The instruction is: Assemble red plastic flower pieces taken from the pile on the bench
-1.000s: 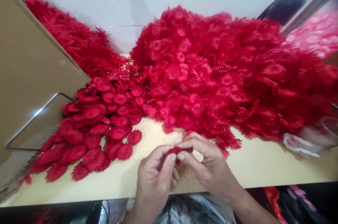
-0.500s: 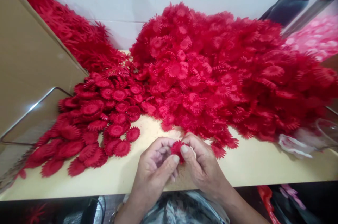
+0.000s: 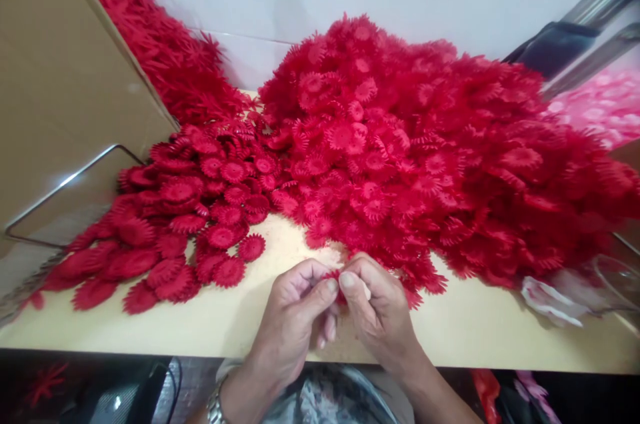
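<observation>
A small red fringed flower piece [image 3: 332,275] is pinched between both hands above the front of the table. My left hand [image 3: 300,307] closes on its left side with thumb and forefinger. Thumb and fingers of my right hand [image 3: 373,301] grip its right side and hide much of it. Just behind the hands rises a large heap of red fringed flower pieces [image 3: 370,164]. To the left lies a looser spread of flat, round red flower pieces [image 3: 175,237].
A cardboard box wall [image 3: 65,71] with a bent metal wire [image 3: 75,177] stands at the left. Spiky red pieces [image 3: 165,51] pile behind it. A crumpled white wrapper [image 3: 553,303] and a clear cup [image 3: 617,281] are at the right. Pink flower pieces [image 3: 600,104] lie farther back.
The view has tilted slightly. My left thumb has moved up onto the flower piece, so both hands are now closer together and cover more of it.
</observation>
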Motion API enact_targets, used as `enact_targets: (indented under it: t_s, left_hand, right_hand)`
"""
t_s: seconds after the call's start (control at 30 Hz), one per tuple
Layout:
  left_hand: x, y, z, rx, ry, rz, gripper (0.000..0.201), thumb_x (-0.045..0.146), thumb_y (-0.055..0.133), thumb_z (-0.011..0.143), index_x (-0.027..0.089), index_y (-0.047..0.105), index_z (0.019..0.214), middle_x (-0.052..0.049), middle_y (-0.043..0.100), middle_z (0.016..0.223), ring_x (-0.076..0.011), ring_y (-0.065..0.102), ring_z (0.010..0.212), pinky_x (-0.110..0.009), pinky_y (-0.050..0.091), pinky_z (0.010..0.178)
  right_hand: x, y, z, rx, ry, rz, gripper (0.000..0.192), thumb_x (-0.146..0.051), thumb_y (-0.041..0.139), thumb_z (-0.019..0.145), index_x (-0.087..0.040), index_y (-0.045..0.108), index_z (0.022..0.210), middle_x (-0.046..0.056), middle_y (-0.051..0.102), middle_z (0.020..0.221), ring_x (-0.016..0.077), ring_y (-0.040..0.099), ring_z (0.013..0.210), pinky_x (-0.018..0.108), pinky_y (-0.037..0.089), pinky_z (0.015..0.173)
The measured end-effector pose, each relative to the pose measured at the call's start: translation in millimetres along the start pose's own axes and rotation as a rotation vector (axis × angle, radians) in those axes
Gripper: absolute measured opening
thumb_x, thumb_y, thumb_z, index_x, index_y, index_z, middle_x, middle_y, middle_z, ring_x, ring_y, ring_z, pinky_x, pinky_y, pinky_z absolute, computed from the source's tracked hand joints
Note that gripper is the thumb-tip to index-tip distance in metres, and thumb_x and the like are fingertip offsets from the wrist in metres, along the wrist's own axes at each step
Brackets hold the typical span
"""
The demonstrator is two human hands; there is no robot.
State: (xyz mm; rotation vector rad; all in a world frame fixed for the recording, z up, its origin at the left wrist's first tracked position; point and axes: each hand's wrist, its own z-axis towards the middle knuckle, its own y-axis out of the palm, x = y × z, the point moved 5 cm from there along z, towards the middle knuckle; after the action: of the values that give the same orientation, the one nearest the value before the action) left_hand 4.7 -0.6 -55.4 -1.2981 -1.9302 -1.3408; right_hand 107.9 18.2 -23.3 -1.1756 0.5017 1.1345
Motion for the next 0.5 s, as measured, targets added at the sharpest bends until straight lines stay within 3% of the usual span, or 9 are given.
enact_targets:
  t_s: [0.07,0.13,0.3,0.5]
  left_hand:
    - [1,-3.3,0,0.023,0.020,0.016,0.029,0.040,0.065,0.070,0.016,0.050,0.064,0.005,0.049,0.047,-0.0046,0.039,0.032,-0.015,0.023,0.030]
    - [1,-6.0,0,0.027,0.040,0.047,0.029,0.041,0.065,0.070,0.015,0.051,0.064,0.004,0.049,0.047,-0.0044,0.039,0.032,-0.015,0.022,0.031]
    - [2,-7.3,-3,-0.033,0.058,0.041,0.029,0.041,0.067,0.069,0.015,0.054,0.066,0.004,0.049,0.048,-0.0047,0.040,0.034,-0.016,0.025,0.034]
    - [-2,-6.2,-4,-0.119,0.044,0.061,0.027,0.039,0.067,0.070,0.014,0.055,0.070,0.003,0.053,0.052,-0.0058,0.044,0.039,-0.016,0.032,0.036]
  right_hand:
    - [-4,-6,1,-0.013,-0.082,-0.031,0.006,-0.019,0.049,0.085,-0.018,0.054,0.084,0.001,0.052,0.071,0.0126,0.052,0.064,0.025,0.043,0.057]
    - [-9,-10,2,-0.049,-0.176,-0.030,0.015,-0.015,0.053,0.083,-0.020,0.056,0.097,0.004,0.055,0.083,0.0149,0.055,0.076,0.027,0.046,0.065]
    - [-11,-13,5,-0.156,-0.233,0.032,0.015,-0.011,0.057,0.081,-0.020,0.059,0.093,0.006,0.053,0.089,0.0155,0.056,0.082,0.027,0.048,0.068]
    - [-13,-9,2,-0.035,-0.301,-0.039,0.012,-0.006,0.048,0.082,-0.017,0.052,0.082,0.003,0.050,0.076,0.0145,0.051,0.073,0.027,0.044,0.062]
